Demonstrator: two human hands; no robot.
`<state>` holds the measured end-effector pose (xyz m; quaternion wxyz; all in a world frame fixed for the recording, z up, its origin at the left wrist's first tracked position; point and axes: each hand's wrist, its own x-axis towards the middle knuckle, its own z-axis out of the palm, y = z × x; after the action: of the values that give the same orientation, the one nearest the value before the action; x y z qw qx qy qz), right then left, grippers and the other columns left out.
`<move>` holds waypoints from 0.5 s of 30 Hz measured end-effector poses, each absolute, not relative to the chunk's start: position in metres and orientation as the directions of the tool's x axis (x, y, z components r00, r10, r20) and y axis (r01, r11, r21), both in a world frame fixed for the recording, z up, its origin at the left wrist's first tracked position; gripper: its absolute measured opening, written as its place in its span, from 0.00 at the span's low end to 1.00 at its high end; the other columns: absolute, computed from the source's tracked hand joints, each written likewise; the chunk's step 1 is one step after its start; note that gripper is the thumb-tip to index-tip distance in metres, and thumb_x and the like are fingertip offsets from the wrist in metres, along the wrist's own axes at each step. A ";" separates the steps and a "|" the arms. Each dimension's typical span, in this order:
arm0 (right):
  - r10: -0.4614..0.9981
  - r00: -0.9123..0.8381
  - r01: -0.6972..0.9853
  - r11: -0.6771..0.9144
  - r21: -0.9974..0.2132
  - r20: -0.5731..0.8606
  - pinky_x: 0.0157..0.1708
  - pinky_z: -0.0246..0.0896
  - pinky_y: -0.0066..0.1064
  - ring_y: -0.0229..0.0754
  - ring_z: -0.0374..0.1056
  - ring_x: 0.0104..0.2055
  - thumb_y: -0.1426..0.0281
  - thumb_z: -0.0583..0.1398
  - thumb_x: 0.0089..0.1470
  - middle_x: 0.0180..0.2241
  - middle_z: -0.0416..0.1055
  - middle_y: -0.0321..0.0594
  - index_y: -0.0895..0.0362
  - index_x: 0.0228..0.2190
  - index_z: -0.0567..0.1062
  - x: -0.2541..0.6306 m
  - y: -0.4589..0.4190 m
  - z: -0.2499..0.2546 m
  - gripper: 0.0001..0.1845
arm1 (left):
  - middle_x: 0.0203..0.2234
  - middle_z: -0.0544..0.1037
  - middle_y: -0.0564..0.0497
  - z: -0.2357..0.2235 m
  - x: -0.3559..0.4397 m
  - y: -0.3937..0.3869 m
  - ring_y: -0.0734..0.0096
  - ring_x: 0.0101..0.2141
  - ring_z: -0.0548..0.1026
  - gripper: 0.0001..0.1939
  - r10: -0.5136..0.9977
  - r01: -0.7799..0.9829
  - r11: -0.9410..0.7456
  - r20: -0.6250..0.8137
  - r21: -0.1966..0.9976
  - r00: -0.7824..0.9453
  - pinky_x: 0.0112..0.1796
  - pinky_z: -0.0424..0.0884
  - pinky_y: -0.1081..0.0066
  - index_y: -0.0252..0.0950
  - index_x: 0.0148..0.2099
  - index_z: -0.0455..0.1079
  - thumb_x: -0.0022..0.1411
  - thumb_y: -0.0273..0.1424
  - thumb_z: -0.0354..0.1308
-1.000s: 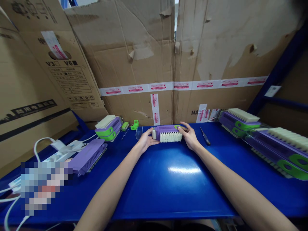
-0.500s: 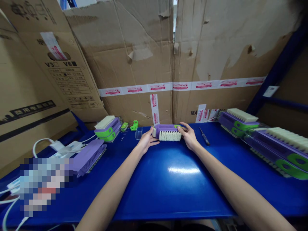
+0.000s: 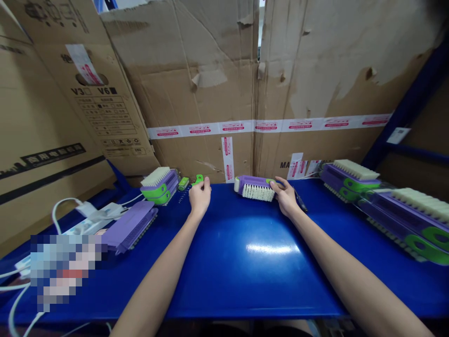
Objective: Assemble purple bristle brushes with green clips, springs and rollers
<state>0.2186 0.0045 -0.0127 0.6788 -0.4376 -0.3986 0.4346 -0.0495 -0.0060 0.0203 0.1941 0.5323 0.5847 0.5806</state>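
Note:
My right hand [image 3: 286, 196] grips the green end of a purple brush [image 3: 256, 188] whose white bristles face me. The brush is slightly tilted, its left end free. At the back of the blue table, left of the brush, my left hand [image 3: 199, 196] is closed with its thumb up. Whatever lies in its fingers is hidden. Just behind that hand a green plastic part [image 3: 199, 179] shows in part. A small green-yellow block [image 3: 183, 183] and a thin spring-like piece [image 3: 183, 194] lie to its left. Partly behind my right hand lies a dark screwdriver [image 3: 301, 204].
More purple-and-green brushes stand at left [image 3: 159, 186] and right [image 3: 349, 180]. A purple brush piece [image 3: 129, 225] lies at front left beside a white power strip [image 3: 101, 216] with cables. Cardboard [image 3: 196, 103] walls the table's back.
My left hand has let go of the brush's left end, moved left to the small parts and closed. The clear plastic piece there is now hidden. My right hand still holds the brush.

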 end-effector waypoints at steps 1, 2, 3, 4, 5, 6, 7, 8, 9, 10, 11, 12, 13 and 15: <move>0.940 0.300 -0.240 0.241 -0.940 0.164 0.36 0.67 0.39 0.48 0.72 0.37 0.55 0.69 0.32 0.33 0.75 0.41 0.55 0.43 0.68 0.218 0.004 -0.013 0.36 | 0.22 0.73 0.45 0.020 -0.052 -0.007 0.61 0.32 0.73 0.22 0.821 0.575 -0.186 0.448 0.797 -0.355 0.33 0.64 0.69 0.36 0.21 0.65 0.59 0.46 0.48; 0.940 0.297 -0.240 0.243 -0.940 0.167 0.35 0.67 0.38 0.47 0.72 0.37 0.55 0.69 0.31 0.32 0.75 0.40 0.56 0.43 0.68 0.218 0.005 -0.014 0.36 | 0.25 0.73 0.44 0.020 -0.055 -0.009 0.60 0.34 0.73 0.20 0.798 0.729 -0.105 0.495 0.676 -0.345 0.34 0.64 0.68 0.36 0.23 0.67 0.60 0.44 0.47; 0.940 0.295 -0.239 0.244 -0.940 0.169 0.35 0.67 0.37 0.47 0.72 0.36 0.56 0.69 0.31 0.32 0.74 0.40 0.55 0.43 0.68 0.218 0.005 -0.014 0.36 | 0.29 0.74 0.44 0.020 -0.056 -0.010 0.59 0.36 0.73 0.19 0.784 0.832 -0.019 0.525 0.554 -0.332 0.35 0.65 0.67 0.36 0.27 0.68 0.61 0.42 0.45; 0.941 0.294 -0.239 0.245 -0.940 0.171 0.35 0.67 0.37 0.47 0.72 0.36 0.56 0.69 0.31 0.32 0.74 0.40 0.55 0.43 0.68 0.218 0.005 -0.015 0.36 | 0.33 0.74 0.43 0.020 -0.057 -0.011 0.59 0.38 0.73 0.17 0.785 0.884 0.042 0.532 0.465 -0.317 0.36 0.65 0.67 0.35 0.31 0.69 0.61 0.41 0.45; 0.941 0.293 -0.239 0.246 -0.939 0.171 0.34 0.67 0.36 0.47 0.72 0.37 0.56 0.69 0.31 0.32 0.74 0.40 0.55 0.43 0.68 0.218 0.005 -0.015 0.35 | 0.35 0.73 0.42 0.019 -0.057 -0.012 0.58 0.39 0.72 0.16 0.791 0.912 0.089 0.527 0.401 -0.309 0.36 0.66 0.66 0.35 0.35 0.69 0.61 0.40 0.45; 0.941 0.293 -0.239 0.245 -0.939 0.171 0.34 0.67 0.36 0.47 0.72 0.37 0.56 0.69 0.31 0.32 0.74 0.39 0.55 0.42 0.68 0.218 0.005 -0.015 0.35 | 0.37 0.72 0.41 0.018 -0.057 -0.012 0.57 0.41 0.71 0.16 0.798 0.926 0.131 0.516 0.355 -0.311 0.36 0.66 0.65 0.34 0.38 0.68 0.61 0.40 0.45; 0.941 0.293 -0.239 0.244 -0.940 0.170 0.34 0.67 0.36 0.47 0.72 0.37 0.56 0.69 0.31 0.32 0.74 0.40 0.55 0.42 0.68 0.218 0.006 -0.016 0.35 | 0.39 0.71 0.39 0.017 -0.057 -0.013 0.55 0.42 0.71 0.17 0.805 0.932 0.167 0.502 0.321 -0.317 0.36 0.67 0.64 0.34 0.42 0.67 0.61 0.40 0.45; 0.942 0.291 -0.239 0.243 -0.940 0.169 0.34 0.67 0.36 0.47 0.71 0.38 0.56 0.69 0.31 0.33 0.74 0.40 0.55 0.42 0.68 0.218 0.006 -0.016 0.35 | 0.41 0.70 0.38 0.016 -0.057 -0.013 0.54 0.44 0.70 0.18 0.812 0.935 0.195 0.487 0.296 -0.323 0.37 0.67 0.63 0.32 0.45 0.66 0.61 0.40 0.45; 0.942 0.288 -0.238 0.242 -0.941 0.170 0.34 0.67 0.36 0.47 0.71 0.38 0.56 0.69 0.31 0.33 0.74 0.40 0.55 0.42 0.68 0.218 0.006 -0.016 0.35 | 0.42 0.70 0.36 0.015 -0.057 -0.012 0.52 0.45 0.69 0.20 0.820 0.937 0.214 0.470 0.277 -0.326 0.37 0.67 0.62 0.31 0.47 0.64 0.61 0.41 0.45; 0.943 0.286 -0.236 0.241 -0.941 0.170 0.35 0.67 0.36 0.47 0.71 0.38 0.56 0.69 0.31 0.33 0.74 0.40 0.55 0.42 0.69 0.218 0.006 -0.016 0.34 | 0.42 0.69 0.35 0.014 -0.057 -0.012 0.51 0.46 0.69 0.21 0.831 0.938 0.224 0.451 0.264 -0.325 0.37 0.67 0.62 0.30 0.48 0.63 0.61 0.42 0.45; 0.944 0.283 -0.234 0.242 -0.942 0.172 0.35 0.67 0.36 0.47 0.71 0.39 0.56 0.69 0.32 0.34 0.74 0.40 0.54 0.42 0.69 0.218 0.006 -0.016 0.34 | 0.42 0.70 0.35 0.013 -0.057 -0.012 0.51 0.46 0.69 0.22 0.844 0.940 0.227 0.430 0.256 -0.321 0.38 0.68 0.61 0.29 0.49 0.62 0.61 0.42 0.45; 0.944 0.281 -0.231 0.243 -0.942 0.175 0.36 0.67 0.37 0.47 0.71 0.39 0.56 0.69 0.32 0.34 0.74 0.40 0.54 0.42 0.69 0.218 0.006 -0.017 0.34 | 0.42 0.70 0.35 0.012 -0.057 -0.011 0.50 0.45 0.69 0.23 0.857 0.941 0.224 0.408 0.253 -0.314 0.38 0.68 0.61 0.29 0.49 0.62 0.61 0.42 0.44; 0.944 0.279 -0.229 0.245 -0.942 0.177 0.37 0.66 0.38 0.48 0.71 0.39 0.56 0.69 0.32 0.34 0.74 0.40 0.54 0.42 0.69 0.218 0.006 -0.017 0.34 | 0.41 0.71 0.35 0.011 -0.057 -0.011 0.50 0.45 0.70 0.23 0.870 0.943 0.219 0.388 0.250 -0.305 0.38 0.68 0.61 0.29 0.50 0.61 0.62 0.42 0.44; 0.944 0.276 -0.224 0.247 -0.943 0.182 0.38 0.66 0.39 0.48 0.71 0.40 0.56 0.69 0.33 0.35 0.74 0.41 0.55 0.42 0.69 0.218 0.007 -0.018 0.34 | 0.39 0.73 0.36 0.010 -0.057 -0.010 0.50 0.44 0.71 0.23 0.891 0.948 0.204 0.356 0.243 -0.283 0.38 0.68 0.60 0.28 0.51 0.61 0.62 0.42 0.43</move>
<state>0.2181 0.0068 -0.0181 0.6712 -0.4331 -0.4157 0.4348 -0.0569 -0.0099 0.0096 -0.0687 0.5950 0.7728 0.2100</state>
